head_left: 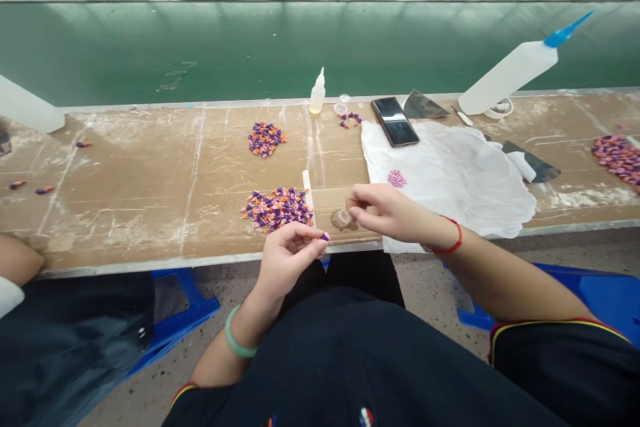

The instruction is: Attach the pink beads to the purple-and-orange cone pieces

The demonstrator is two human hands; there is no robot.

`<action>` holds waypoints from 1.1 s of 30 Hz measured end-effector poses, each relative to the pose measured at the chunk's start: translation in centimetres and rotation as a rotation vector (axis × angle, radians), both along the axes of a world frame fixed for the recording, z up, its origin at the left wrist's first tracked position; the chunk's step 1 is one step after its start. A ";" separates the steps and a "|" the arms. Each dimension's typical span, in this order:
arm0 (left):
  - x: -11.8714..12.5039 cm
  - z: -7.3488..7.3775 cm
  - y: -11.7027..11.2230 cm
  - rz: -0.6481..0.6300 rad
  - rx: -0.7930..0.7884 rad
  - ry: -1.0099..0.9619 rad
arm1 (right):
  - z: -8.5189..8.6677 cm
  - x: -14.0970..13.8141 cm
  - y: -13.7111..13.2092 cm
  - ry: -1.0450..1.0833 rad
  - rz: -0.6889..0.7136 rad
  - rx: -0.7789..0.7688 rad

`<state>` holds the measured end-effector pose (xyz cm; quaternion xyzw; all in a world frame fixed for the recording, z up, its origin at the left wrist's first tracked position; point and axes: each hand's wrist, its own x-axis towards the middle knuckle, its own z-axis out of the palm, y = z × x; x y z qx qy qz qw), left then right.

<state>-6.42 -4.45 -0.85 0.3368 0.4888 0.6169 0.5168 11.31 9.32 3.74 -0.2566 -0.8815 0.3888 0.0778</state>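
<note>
My left hand pinches a small purple and pink piece between thumb and fingertips at the table's front edge. To its right, my right hand has thumb and finger pressed together over a small clear round dish; whatever is in the pinch is too small to make out. Just behind my left hand lies a pile of purple, pink and orange pieces, with a white stick beside it. A similar pile sits farther back. Tiny pink bits rest on a white cloth.
A small dropper bottle stands at the back near a ring of pieces. A phone lies on the cloth's edge. A large white bottle leans at the right. Another person's arm reaches in at the left.
</note>
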 end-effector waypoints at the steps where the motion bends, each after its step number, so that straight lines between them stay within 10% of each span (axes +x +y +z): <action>1: 0.2 0.4 0.0 0.011 0.032 -0.011 | 0.4 0.1 -0.4 0.071 -0.036 -0.188; 6: 0.9 1.9 0.2 0.022 0.149 -0.032 | 2.1 0.3 -2.6 0.196 -0.069 -0.668; 33: 1.7 3.4 -0.1 -0.070 0.081 0.159 | 3.8 1.2 -3.6 0.140 0.083 -0.128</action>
